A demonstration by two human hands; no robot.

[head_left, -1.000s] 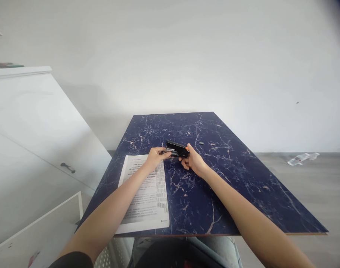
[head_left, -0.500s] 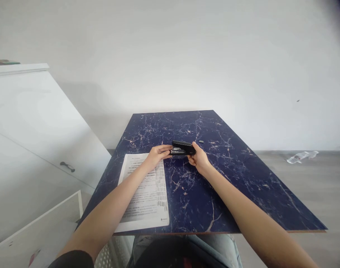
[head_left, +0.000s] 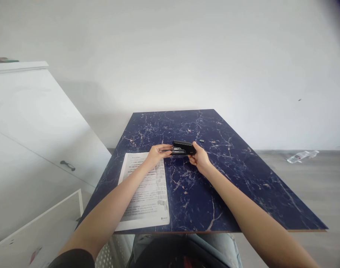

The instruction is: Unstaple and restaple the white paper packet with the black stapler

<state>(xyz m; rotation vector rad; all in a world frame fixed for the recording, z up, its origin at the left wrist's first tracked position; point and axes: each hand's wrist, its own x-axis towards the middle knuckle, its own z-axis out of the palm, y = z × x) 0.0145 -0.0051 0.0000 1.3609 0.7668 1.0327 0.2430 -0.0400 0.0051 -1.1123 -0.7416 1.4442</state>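
A black stapler [head_left: 183, 147] is held just above the table, its top raised and silvery metal showing inside. My right hand [head_left: 199, 156] is wrapped round its right end. The fingertips of my left hand [head_left: 158, 153] pinch at its left end. Printed sheets of paper [head_left: 143, 206] lie on the table's left part, partly under my left forearm. A small dark piece [head_left: 201, 141], perhaps a strip of staples, rests on the table beyond my right hand.
The table [head_left: 192, 208] has a dark blue marbled top and stands near a pale wall. At the left is a white cabinet [head_left: 41, 123] with a dark handle. A clear plastic item [head_left: 301, 156] lies on the floor at the right.
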